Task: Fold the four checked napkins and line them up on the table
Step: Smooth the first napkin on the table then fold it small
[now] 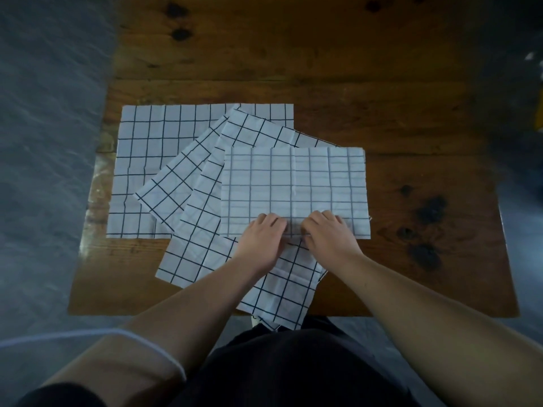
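Pinching the near edge of the top napkin (293,183).
My left hand (260,239) and right hand (329,236) curl side by side on it; three other napkins (141,160) lie fanned beneath on the table (382,113).

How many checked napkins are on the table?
4 napkins: one flat at back left, two tilted in the middle, one on top under both hands. Others could hide beneath.

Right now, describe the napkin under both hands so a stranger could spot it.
On the wooden table four checked napkins overlap. The topmost napkin lies rightmost, its near edge gripped by the left hand and right hand. Only its lines are faint grey, not black.
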